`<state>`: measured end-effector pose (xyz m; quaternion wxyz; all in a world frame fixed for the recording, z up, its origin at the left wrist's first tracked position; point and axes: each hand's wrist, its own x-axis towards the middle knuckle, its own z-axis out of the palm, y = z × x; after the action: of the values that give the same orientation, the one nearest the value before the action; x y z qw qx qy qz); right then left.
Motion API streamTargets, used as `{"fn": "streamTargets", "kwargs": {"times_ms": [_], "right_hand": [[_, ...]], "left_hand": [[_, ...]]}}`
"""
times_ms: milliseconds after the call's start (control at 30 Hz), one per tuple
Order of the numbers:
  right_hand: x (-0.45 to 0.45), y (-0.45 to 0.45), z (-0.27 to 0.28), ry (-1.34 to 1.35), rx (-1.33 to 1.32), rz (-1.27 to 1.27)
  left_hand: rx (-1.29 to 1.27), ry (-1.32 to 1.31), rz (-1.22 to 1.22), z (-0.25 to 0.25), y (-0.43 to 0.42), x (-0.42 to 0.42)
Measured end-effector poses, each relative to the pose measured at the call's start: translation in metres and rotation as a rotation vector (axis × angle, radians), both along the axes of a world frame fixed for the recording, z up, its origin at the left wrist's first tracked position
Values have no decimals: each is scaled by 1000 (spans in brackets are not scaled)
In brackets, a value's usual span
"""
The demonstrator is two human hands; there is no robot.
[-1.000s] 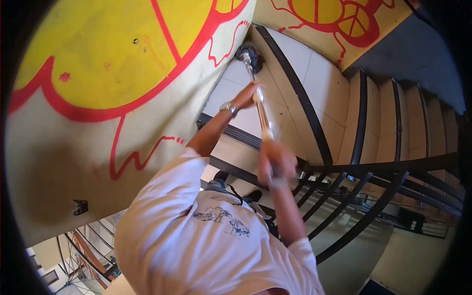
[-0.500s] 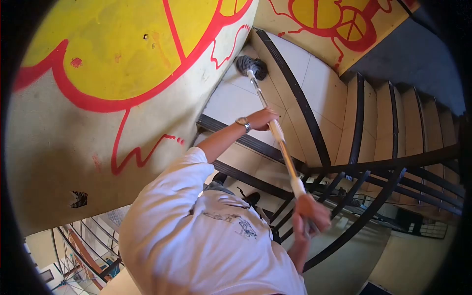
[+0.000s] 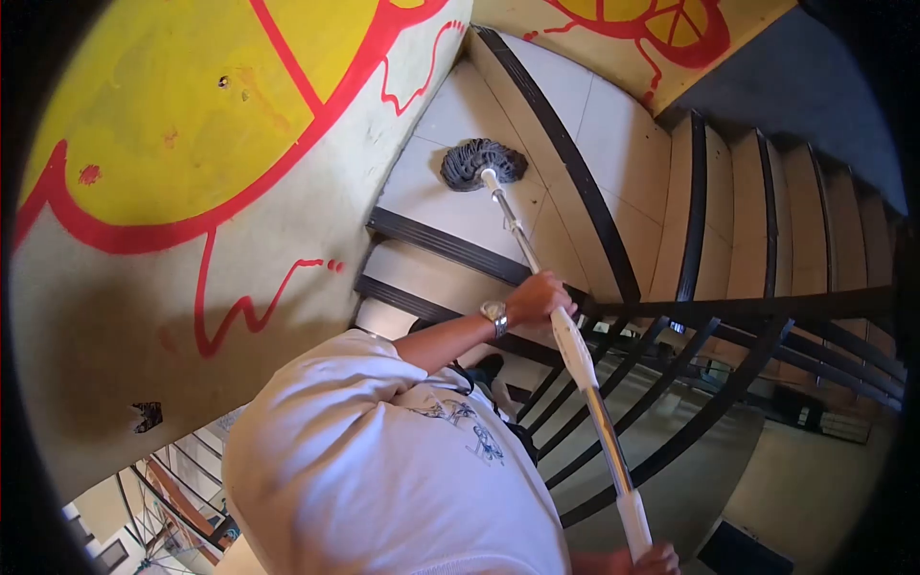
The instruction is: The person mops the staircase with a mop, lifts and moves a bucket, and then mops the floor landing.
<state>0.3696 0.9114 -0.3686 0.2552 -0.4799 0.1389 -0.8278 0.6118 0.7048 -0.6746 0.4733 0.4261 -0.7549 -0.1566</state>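
A mop (image 3: 602, 426) with a white and metallic pole slants across the view. Its dark grey string head (image 3: 468, 165) rests on the pale tiled step (image 3: 443, 120) close to the painted wall. Wearing a wristwatch, my left hand (image 3: 539, 299) is wrapped round the upper-middle of the pole, just above a white sleeve. Down at the bottom edge, my right hand (image 3: 652, 561) grips the pole's end and is partly cut off by the frame.
Steps with black edging (image 3: 695, 206) curve off to the right. A dark metal railing (image 3: 738, 305) with several bars runs along the right, below the pole. On the left stands a wall (image 3: 125, 316) painted yellow and red. One dark shoe (image 3: 487, 369) shows below.
The mop head has come back from the corner toward me and spread wider on the tile. Both hands have moved down and to the right with the pole.
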Motion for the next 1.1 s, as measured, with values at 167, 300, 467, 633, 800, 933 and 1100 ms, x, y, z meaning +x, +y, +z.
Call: {"fn": "streamTargets", "kwargs": {"times_ms": [167, 300, 467, 633, 800, 933, 1100], "right_hand": [[46, -73, -72, 156, 110, 182], [133, -164, -164, 230, 215, 63], [237, -273, -198, 296, 121, 316], [239, -254, -151, 656, 134, 302], [152, -207, -95, 603, 168, 184], [38, -178, -66, 601, -78, 8], [-103, -55, -5, 943, 52, -298]], "left_hand": [[198, -162, 571, -8, -40, 77], [418, -20, 630, 23, -24, 150], [449, 88, 559, 6, 18, 181], [405, 177, 373, 0, 30, 176], [324, 118, 372, 11, -6, 152], [172, -173, 301, -8, -50, 113], [193, -230, -90, -44, -61, 21]]}}
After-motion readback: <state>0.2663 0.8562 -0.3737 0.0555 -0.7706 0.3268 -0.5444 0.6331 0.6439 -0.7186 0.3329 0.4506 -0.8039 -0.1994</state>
